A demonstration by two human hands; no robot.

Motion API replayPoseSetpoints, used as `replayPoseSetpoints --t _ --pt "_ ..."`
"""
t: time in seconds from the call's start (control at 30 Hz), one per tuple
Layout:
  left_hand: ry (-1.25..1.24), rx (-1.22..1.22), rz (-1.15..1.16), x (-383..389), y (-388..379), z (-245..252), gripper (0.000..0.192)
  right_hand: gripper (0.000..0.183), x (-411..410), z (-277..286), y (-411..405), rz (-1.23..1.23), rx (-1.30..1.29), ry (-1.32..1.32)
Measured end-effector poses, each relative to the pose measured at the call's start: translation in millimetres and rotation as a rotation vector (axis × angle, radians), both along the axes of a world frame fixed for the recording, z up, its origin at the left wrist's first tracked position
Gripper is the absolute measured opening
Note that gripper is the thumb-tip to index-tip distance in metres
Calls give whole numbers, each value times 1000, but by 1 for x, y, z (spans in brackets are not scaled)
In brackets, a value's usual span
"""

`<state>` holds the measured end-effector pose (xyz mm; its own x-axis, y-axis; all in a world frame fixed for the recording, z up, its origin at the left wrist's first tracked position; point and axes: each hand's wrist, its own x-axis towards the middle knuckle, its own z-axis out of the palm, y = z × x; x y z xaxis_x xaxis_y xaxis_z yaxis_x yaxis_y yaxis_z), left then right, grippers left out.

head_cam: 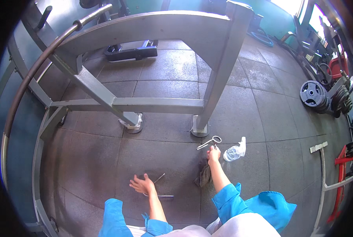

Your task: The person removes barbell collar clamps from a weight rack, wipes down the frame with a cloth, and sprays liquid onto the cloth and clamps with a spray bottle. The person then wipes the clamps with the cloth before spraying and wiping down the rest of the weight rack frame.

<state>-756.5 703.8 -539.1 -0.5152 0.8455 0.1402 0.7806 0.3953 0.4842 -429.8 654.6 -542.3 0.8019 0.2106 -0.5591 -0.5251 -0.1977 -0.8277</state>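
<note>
My left hand (142, 184) is spread over the dark floor with its fingers apart. Beneath and beside it lies a thin metal spring collar (164, 195), two of its straight arms showing and the rest behind my wrist. My right hand (214, 154) is reached forward with its fingers drawn together. A small metallic bit shows at its fingertips; whether it is gripped is unclear. Just beyond them lies another spring collar (217, 139), with a loop and two prongs. A dark cloth (204, 177) is partly behind my right forearm. To its right, a clear spray bottle (233, 153) with a white head lies tilted.
A grey steel rack (158, 105) stands ahead, its feet on the rubber floor tiles (161, 166). A barbell (31, 69) runs along the left. Weight plates (311, 93) are at the right, above a red frame (340, 174). A black bench piece (132, 54) lies behind the rack.
</note>
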Motion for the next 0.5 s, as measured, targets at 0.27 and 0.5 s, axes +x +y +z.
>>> replayPoseSetpoints --t 0.27,0.5 --pt "-100 -364 -122 -3 -33 27 46 55 -1 -8 -34 108 -444 -597" --pt "-45 -465 -203 7 -34 44 45 36 -80 6 -118 333 -699 -934"
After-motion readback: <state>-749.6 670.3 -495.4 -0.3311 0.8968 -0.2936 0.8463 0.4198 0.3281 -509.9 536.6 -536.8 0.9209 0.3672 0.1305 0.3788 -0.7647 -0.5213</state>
